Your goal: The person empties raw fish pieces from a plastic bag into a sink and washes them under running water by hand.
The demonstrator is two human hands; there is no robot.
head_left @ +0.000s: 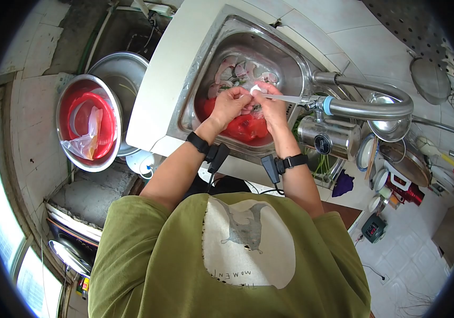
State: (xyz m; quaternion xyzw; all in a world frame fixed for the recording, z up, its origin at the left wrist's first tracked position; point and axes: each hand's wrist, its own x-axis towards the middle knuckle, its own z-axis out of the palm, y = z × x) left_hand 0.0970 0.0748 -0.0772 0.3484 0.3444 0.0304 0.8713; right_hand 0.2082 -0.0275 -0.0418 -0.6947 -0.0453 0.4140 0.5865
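Both hands are over a metal sink [184, 108], close together under the stream from the faucet [378, 108]. My left hand [230, 107] has its fingers bent and pinched together; what it grips is too small to make out. My right hand [273, 108] is closed on a small white piece [257, 89] in the running water. Below the hands lies a red plastic bag or basin [245, 127]. Pale pink-and-grey pieces, perhaps fish, [227, 70] rest in the sink beyond my fingers.
Left of the white counter [163, 69] stand a metal basin with a red bowl [88, 100] and a plastic bag [90, 139], beside a larger basin [126, 66]. A metal pot [330, 137], greens, a purple cloth [343, 183] and dishes crowd the right side. A strainer [430, 79] hangs above.
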